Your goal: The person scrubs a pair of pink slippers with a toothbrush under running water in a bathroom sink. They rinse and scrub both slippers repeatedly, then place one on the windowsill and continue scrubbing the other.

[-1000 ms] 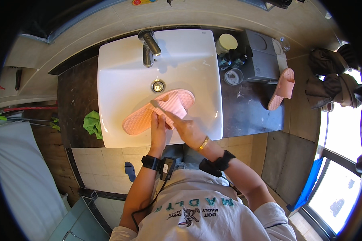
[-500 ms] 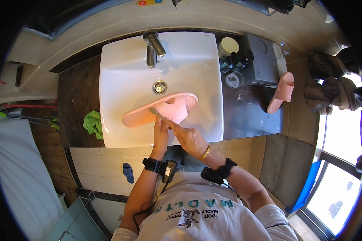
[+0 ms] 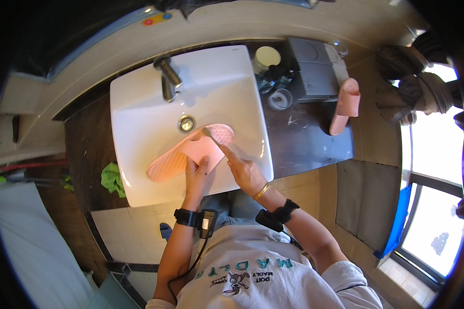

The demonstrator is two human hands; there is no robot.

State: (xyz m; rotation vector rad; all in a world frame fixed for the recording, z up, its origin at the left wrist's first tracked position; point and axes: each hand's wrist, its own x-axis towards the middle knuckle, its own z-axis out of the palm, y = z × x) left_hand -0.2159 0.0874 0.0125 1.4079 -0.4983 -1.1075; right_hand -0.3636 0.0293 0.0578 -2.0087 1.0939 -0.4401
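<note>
- Over the white sink (image 3: 131, 129), on the near side of the drain (image 3: 186, 123): pink slipper (image 3: 192, 150), footbed upward, slanting from lower left to upper right. Resting on the basin or lifted clear of it: impossible to tell from above.
- At the slipper's near edge, by the strap: left hand (image 3: 197, 175), thumb and fingers part-closed in a pinch on the slipper; underside of that hold hidden.
- Near the toe end: right hand (image 3: 248, 176), fingers wrapped closely round a slim brush-like tool (image 3: 213, 138), index finger stretched along the handle. Contact of the tool's head with the footbed too fine to confirm.
- Main risk, by judgement: a swivel or skid of the slipper, from a hard push at the toe end against a single near-side hold.
- Also possible: a slide of the tool's head off the rim, or a catch under the strap's edge, from too steep an angle; then a knock to the left thumb.
- Below the left wrist: dark cable (image 3: 201, 255) hanging slack; liable to snag on clothing during a long reach.
- Away to the right, near the dark counter's end: second pink slipper (image 3: 347, 105), well apart from both hands; little danger of a knock, barring a wide arm swing.
</note>
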